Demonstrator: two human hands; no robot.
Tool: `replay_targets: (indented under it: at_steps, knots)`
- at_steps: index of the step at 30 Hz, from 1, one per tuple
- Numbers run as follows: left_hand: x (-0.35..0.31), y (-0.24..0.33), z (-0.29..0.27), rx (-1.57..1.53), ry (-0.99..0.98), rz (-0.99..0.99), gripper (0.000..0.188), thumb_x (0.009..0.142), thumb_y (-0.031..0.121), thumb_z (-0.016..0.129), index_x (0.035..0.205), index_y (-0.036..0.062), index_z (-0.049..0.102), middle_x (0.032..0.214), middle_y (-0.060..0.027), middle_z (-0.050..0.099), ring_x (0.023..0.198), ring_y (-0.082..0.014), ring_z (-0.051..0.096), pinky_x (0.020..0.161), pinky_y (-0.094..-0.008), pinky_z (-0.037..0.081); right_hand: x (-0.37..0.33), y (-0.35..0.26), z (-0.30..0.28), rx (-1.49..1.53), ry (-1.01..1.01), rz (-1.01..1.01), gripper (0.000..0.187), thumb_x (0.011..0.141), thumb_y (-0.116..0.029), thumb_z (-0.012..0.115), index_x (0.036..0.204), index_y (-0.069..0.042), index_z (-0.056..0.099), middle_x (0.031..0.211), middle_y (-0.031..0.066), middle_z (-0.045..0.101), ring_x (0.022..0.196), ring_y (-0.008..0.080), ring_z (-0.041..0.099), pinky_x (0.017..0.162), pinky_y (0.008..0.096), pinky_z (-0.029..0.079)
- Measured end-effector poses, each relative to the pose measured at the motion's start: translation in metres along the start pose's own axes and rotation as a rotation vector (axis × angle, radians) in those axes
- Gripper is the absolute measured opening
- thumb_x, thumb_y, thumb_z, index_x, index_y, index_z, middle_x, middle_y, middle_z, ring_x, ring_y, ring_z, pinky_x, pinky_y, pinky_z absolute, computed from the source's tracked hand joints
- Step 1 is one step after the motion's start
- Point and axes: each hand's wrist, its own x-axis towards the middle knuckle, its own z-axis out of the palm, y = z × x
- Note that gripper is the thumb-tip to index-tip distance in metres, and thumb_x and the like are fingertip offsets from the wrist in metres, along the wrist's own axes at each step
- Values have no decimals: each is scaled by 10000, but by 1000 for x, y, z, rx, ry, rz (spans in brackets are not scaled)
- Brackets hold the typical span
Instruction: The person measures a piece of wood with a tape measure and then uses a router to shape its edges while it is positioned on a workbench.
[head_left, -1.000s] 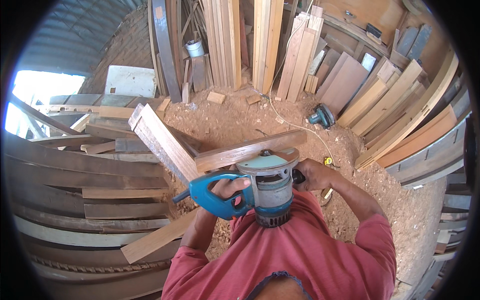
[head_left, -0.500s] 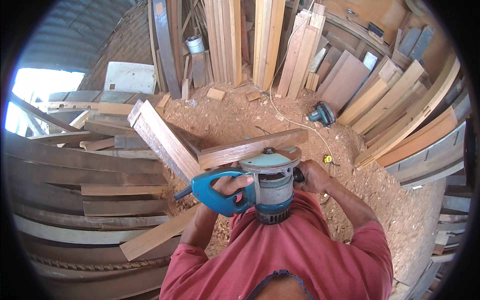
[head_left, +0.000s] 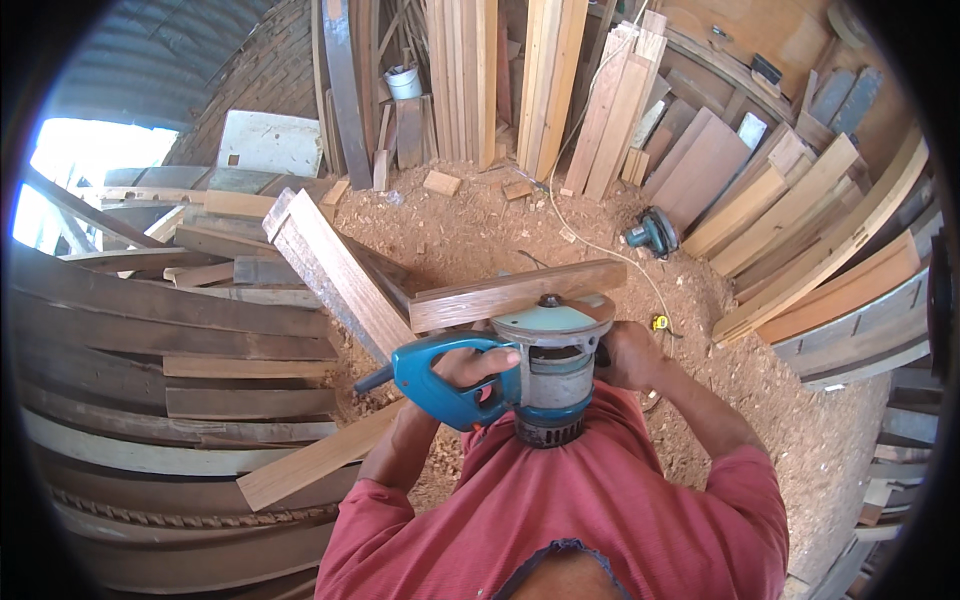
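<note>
A router (head_left: 556,385) with a blue D-shaped handle and a grey, ribbed body is between my hands. Its round, pale green base plate (head_left: 552,318) faces away from me, and its vented motor end touches or nearly touches my red shirt. My left hand (head_left: 470,366) is wrapped through the D-handle, thumb lying along the top. On the other side, my right hand (head_left: 630,357) closes round a dark side knob, mostly hidden by the fingers. A brown timber piece (head_left: 515,293) lies across just beyond the base plate, apparently against it.
An angled board (head_left: 335,272) meets the timber's left end. A loose plank (head_left: 315,462) lies left of my left forearm. A blue circular saw (head_left: 652,233), a yellow tape measure (head_left: 660,322) and a cord lie on the shavings. Boards (head_left: 615,110) lean along the back.
The whole view has shifted slightly, so the background sits a little further right. Both hands keep their grip on the router, which stays by the timber with hardly any movement.
</note>
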Motion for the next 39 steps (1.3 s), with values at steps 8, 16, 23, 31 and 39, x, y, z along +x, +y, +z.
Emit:
replay_targets:
  at_steps: [8, 16, 23, 31, 39]
  knots:
    - [1, 21, -1, 367, -71, -94, 802, 805, 504, 735, 1394, -20, 589, 1324, -225, 658, 1250, -364, 606, 1060, -444, 448, -2, -2, -26, 285, -140, -79, 696, 710, -121, 783, 1369, -91, 564, 912, 157, 723, 845, 307, 714, 778, 403, 585]
    - [6, -12, -1, 224, -56, -61, 774, 846, 447, 735, 1422, -39, 559, 1314, -209, 671, 1243, -312, 616, 1054, -422, 465, -4, 5, -26, 307, -286, -16, 832, 749, -153, 796, 1486, -47, 426, 1088, 190, 685, 958, 350, 704, 859, 423, 578]
    - [-2, -25, 3, -238, 40, -134, 867, 887, 407, 725, 1526, -73, 389, 1417, -216, 586, 1316, -288, 555, 1096, -415, 448, -21, -17, -15, -66, 15, 10, 687, 823, -265, 788, 1378, -5, 479, 1261, 226, 586, 1136, 432, 629, 999, 478, 543]
    - [-1, -22, 6, -244, 7, -114, 864, 892, 382, 718, 1541, -66, 366, 1438, -202, 572, 1332, -293, 544, 1114, -417, 433, -12, -9, -1, -97, 30, 71, 516, 819, -205, 750, 1228, 20, 531, 1089, 216, 657, 921, 433, 691, 787, 503, 578]
    - [-4, 7, -6, 304, -40, -195, 798, 863, 449, 733, 1455, -43, 526, 1377, -195, 638, 1304, -291, 579, 1103, -419, 431, -8, -3, 0, -131, 17, -3, 169, 710, -160, 746, 791, -23, 686, 846, 220, 708, 763, 412, 708, 687, 483, 580]
